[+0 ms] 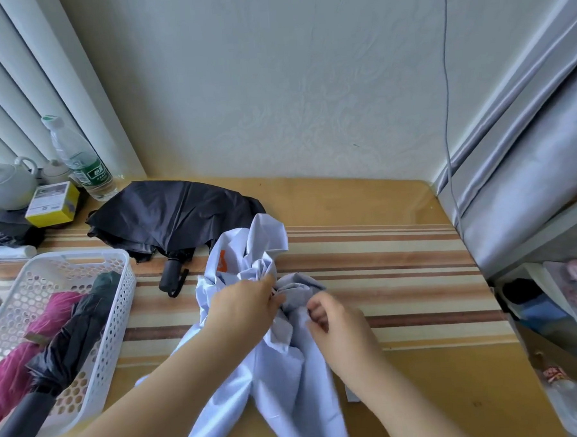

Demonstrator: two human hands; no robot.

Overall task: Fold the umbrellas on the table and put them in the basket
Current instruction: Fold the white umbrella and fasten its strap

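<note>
Both hands (248, 307) gripping pale umbrella (281, 362) — apparently bunched

pale blue umbrella (282, 379) handle hidden, bottom cut off

We're in a home, likely a bedroom or living corner. Upper left of the frame: pleated curtains (22, 82). Left edge: white teapot (3, 184), water bottle (80, 159), small yellow box (53, 204). Embossed wallpaper (290, 84) fills the top centre. We see a wooden table (363, 197) with a striped runner (384, 280). Right side: fabric-covered wardrobe (528, 172), with clutter on its lower shelves.
</note>
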